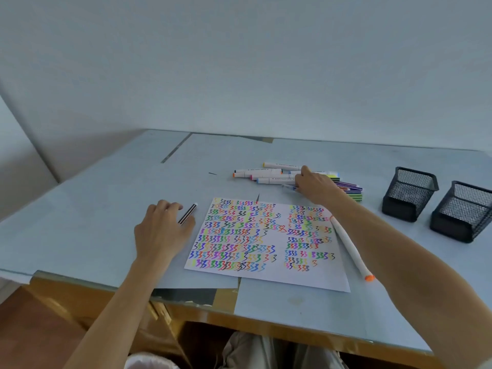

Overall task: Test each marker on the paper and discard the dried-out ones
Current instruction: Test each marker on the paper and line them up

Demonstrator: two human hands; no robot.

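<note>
A white paper (290, 276) covered with rows of coloured squiggles lies in the middle of the table. My left hand (159, 230) rests left of the paper and holds a thin dark striped pen (188, 213) between its fingers. My right hand (316, 189) reaches over the paper's far right corner into a pile of white markers (266, 173). Its fingertips pinch a thin pale pen with a blue end (288, 186). A white marker with an orange cap (351, 249) lies along the paper's right edge, under my right forearm.
Several thin coloured pens (352, 191) lie stacked just right of my right hand. Two black mesh holders (410, 194) (464, 211) stand at the right of the table. The grey table top (106, 209) ends at a near edge with brown tape.
</note>
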